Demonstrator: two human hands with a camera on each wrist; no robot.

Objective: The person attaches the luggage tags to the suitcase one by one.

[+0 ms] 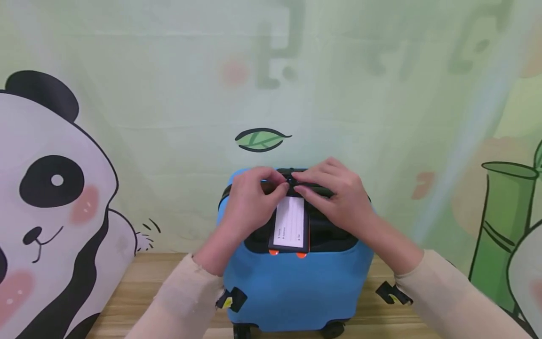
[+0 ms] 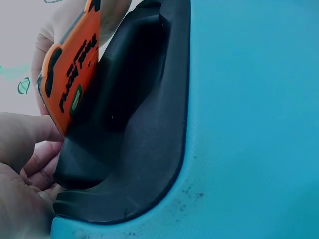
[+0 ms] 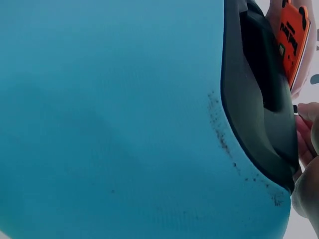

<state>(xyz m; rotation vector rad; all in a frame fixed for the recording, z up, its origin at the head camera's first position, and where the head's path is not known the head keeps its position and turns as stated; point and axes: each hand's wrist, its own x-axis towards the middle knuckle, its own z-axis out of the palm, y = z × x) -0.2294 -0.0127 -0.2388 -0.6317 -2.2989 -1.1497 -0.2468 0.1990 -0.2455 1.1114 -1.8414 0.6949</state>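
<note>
A small blue suitcase (image 1: 296,287) stands upright with its black carry handle (image 1: 332,231) on top. Against that handle hangs a luggage tag (image 1: 289,223), its white card side up in the head view. Its orange back (image 2: 75,74) with black lettering shows in the left wrist view. My left hand (image 1: 253,195) pinches the tag's black strap between thumb and forefinger, just above the card. From the other side my right hand (image 1: 340,195) pinches the strap too; a dark strap end (image 3: 295,108) shows at its fingertips. The hands partly cover the strap.
Under the suitcase is a wood-grain surface (image 1: 148,282), with the black wheels (image 1: 332,328) at its front. Behind rises a pale green backdrop (image 1: 169,94) printed with a panda (image 1: 55,226), a leaf and bamboo. Black straps with yellow marks (image 1: 232,299) hang near both sleeves.
</note>
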